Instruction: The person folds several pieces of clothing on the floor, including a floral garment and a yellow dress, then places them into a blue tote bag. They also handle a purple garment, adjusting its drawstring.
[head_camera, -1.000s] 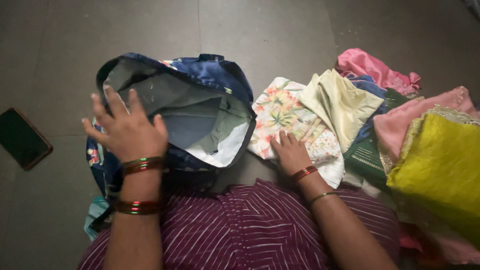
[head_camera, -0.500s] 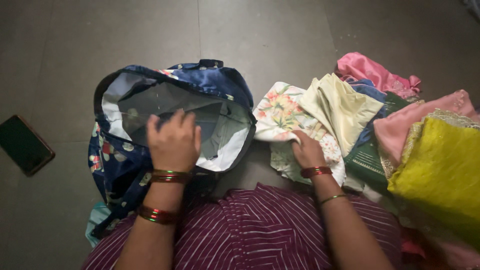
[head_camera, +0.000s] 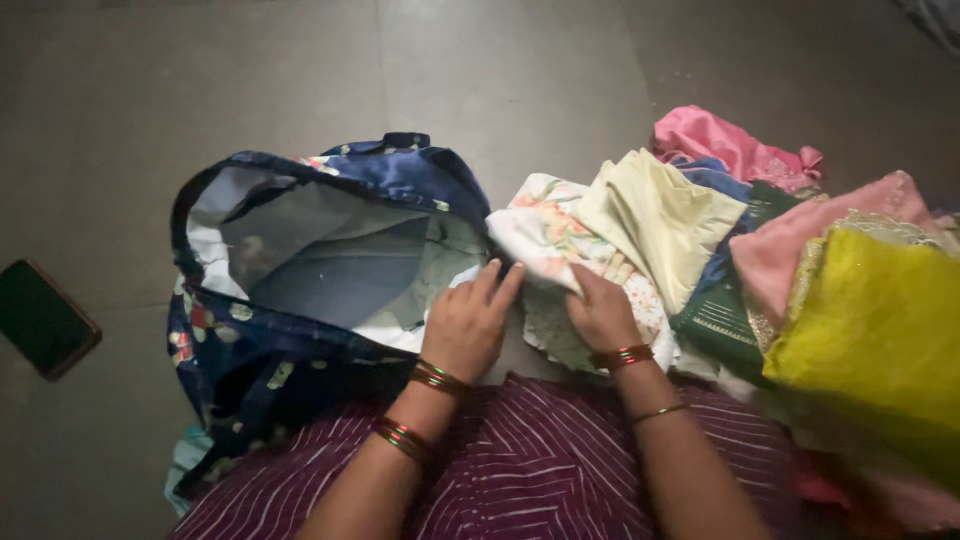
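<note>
A dark blue floral bag (head_camera: 300, 350) lies open on the floor in front of me, its grey lining showing. My left hand (head_camera: 468, 322) rests at the bag's right rim, fingers reaching the folded white floral cloth (head_camera: 545, 235). My right hand (head_camera: 600, 308) grips that same cloth from its near edge, lifting its fold. Both wrists wear red and green bangles.
A pile of folded clothes sits at the right: cream (head_camera: 655, 215), pink (head_camera: 725, 140), green (head_camera: 725, 315), salmon (head_camera: 800, 250) and yellow (head_camera: 880, 330) pieces. A dark phone (head_camera: 40, 318) lies on the grey tiled floor at the left.
My left hand left the bag's opening and moved right to the floral cloth. My right hand has gathered the cloth, lifting it toward the bag.
</note>
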